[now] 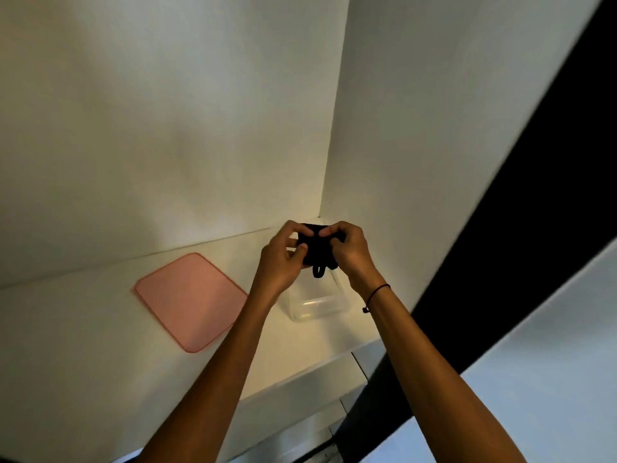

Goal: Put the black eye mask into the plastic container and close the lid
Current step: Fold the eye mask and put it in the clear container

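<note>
Both the left hand (283, 253) and right hand (347, 250) pinch the bunched black eye mask (314, 250) just above the open plastic container (317, 304), pink lid (190, 300) lying leftward.

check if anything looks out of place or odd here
Nothing stands out. Both hands, left and right, hold the folded mask above the open container, a strap loop dangling. The pink lid lies flat on the counter to its left, as expected.

Black eye mask (314, 246), pink lid (191, 300), seemingly clear container (317, 305)
</note>
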